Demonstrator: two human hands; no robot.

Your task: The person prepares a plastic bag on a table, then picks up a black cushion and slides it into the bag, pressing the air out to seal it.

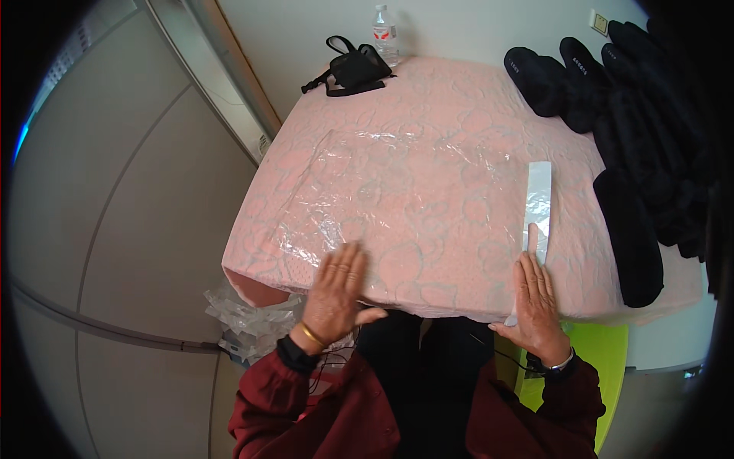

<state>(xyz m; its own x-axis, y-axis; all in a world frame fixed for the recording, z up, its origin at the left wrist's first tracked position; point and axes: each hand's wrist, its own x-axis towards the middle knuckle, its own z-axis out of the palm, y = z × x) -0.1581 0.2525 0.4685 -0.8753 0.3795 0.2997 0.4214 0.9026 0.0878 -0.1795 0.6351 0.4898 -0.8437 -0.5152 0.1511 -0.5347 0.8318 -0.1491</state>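
Observation:
A large clear plastic bag (417,195) lies flat on the table, with a whitish strip (539,191) along its right side. My left hand (336,287) is spread over the bag's near left part, palm down, its fingertips slightly blurred. My right hand (534,302) rests with outstretched fingers on the near end of the strip. Neither hand grips anything. The pink patterned cloth (459,99) shows through the bag.
Dark socks (627,237) are piled along the table's right side. A black strapped pouch (359,69) and a clear bottle (384,37) stand at the back left. Crumpled clear plastic (248,317) sits below the left edge, a bright green surface (604,359) below the right.

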